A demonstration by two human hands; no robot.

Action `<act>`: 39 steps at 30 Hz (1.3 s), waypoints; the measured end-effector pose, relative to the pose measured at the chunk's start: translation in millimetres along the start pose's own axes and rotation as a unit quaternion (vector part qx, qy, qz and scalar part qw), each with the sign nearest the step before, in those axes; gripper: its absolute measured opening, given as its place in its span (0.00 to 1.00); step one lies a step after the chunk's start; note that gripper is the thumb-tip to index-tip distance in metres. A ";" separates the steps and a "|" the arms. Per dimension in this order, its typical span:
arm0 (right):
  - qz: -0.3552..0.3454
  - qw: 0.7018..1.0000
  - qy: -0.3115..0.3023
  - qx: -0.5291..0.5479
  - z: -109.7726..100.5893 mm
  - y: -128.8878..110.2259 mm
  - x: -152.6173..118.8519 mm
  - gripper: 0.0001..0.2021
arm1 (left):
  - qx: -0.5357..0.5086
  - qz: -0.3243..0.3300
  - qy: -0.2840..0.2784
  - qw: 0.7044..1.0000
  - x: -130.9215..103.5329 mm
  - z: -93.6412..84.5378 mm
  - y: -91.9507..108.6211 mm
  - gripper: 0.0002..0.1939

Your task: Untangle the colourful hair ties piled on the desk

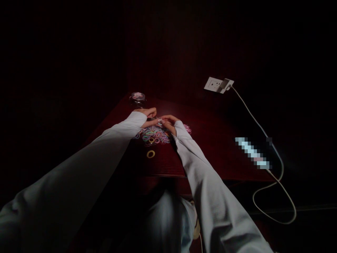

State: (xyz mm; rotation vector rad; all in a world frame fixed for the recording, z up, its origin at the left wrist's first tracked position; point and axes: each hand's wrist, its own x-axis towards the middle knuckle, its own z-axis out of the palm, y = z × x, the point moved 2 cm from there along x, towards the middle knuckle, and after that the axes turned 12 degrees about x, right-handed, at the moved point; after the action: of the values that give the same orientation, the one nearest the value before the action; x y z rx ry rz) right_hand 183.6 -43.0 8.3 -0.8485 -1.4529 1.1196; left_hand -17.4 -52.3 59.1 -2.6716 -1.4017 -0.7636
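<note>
A pile of small coloured bands [155, 135], in pastel purple, green, pink and yellow, lies on the dark red table [210, 140]. Over its far side, my left hand [149, 116] is closed, fingers bent, with something too small to make out. Close against it, my right hand [170, 123] pinches at the same spot, where a small pale thing shows between the fingertips. One yellow ring [151, 154] lies apart, nearer the table's front edge. Behind the left hand stands a round, lidded container [138, 98].
Pink items [187, 129] lie beside my right wrist. A blurred-out bright device [252, 153] rests at the table's right side, with a white cable [249, 109] running to a charger [226, 84] in a wall socket [212, 84].
</note>
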 end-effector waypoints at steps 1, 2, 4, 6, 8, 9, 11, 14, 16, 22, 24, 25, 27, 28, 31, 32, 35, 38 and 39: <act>0.014 1.000 -0.002 0.013 1.5 0.9 -0.8 0.22 | 0.004 -0.011 0.006 1.000 0.2 -1.0 0.0 0.19; 0.028 0.999 -0.001 0.024 2.5 1.0 -1.6 0.23 | 0.005 -0.018 0.012 1.000 0.4 -1.8 0.0 0.19; 0.043 0.998 0.009 0.035 2.3 -0.5 -2.6 0.24 | 0.004 -0.021 0.018 1.000 1.0 -1.9 -0.2 0.19; 0.028 0.999 0.018 0.036 -0.4 -3.6 -2.1 0.25 | 0.003 -0.015 0.018 1.000 1.9 -0.5 -1.0 0.19; -0.007 0.999 0.027 0.028 -5.2 -6.4 -0.3 0.27 | 0.002 -0.009 0.019 1.000 3.2 2.0 -2.8 0.19; -0.024 0.999 0.032 0.018 -8.1 -7.4 0.8 0.27 | 0.004 -0.009 0.019 1.000 3.9 3.4 -3.9 0.18; -0.052 0.997 0.045 -0.019 -14.1 -8.9 2.4 0.25 | 0.008 -0.009 0.017 1.000 5.2 6.2 -6.1 0.17; -0.073 0.990 0.050 -0.112 -20.6 -12.1 1.2 0.16 | 0.008 -0.003 0.025 1.000 6.3 8.3 -8.0 0.18; -0.070 0.981 0.030 -0.178 -21.6 -15.3 -2.1 0.10 | 0.005 0.003 0.035 0.999 6.8 8.7 -9.0 0.19; -0.039 0.945 -0.035 -0.324 -19.2 -24.2 -9.8 0.08 | 0.000 0.021 0.044 0.999 10.3 13.0 -14.6 0.21; -0.034 0.937 -0.053 -0.343 -18.9 -25.0 -9.6 0.08 | -0.003 0.027 0.048 0.999 10.8 14.4 -15.8 0.21; -0.034 0.935 -0.059 -0.348 -18.9 -24.8 -9.1 0.07 | -0.004 0.028 0.048 0.998 10.9 14.9 -16.0 0.21; -0.039 0.933 -0.064 -0.351 -18.6 -23.2 -7.7 0.07 | -0.003 0.030 0.050 0.998 10.8 15.5 -15.8 0.22; -0.043 0.933 -0.060 -0.351 -18.6 -21.8 -6.6 0.07 | -0.003 0.031 0.052 0.998 10.7 15.7 -15.7 0.22; -0.049 0.936 -0.036 -0.348 -18.8 -15.5 -2.8 0.07 | 0.000 0.033 0.052 0.998 10.7 16.2 -15.7 0.22; -0.051 0.936 -0.027 -0.346 -19.1 -13.2 -1.5 0.07 | 0.001 0.034 0.051 0.998 10.7 16.4 -16.0 0.22; -0.064 0.938 -0.009 -0.342 -20.5 -7.4 1.3 0.09 | 0.005 0.039 0.048 0.998 10.9 16.5 -16.9 0.21; -0.079 0.940 0.003 -0.331 -21.9 -5.3 2.3 0.10 | 0.008 0.037 0.043 0.998 10.8 16.3 -16.7 0.20; -0.083 0.942 0.010 -0.326 -22.4 -5.7 2.3 0.10 | 0.009 0.035 0.041 0.999 10.7 16.5 -16.1 0.20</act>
State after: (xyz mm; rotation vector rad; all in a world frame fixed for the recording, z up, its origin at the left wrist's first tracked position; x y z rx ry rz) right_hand 205.4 -38.2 14.4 -1.1532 -1.8735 0.4888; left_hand -18.2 -30.5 46.1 -2.6288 -1.2827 -0.8387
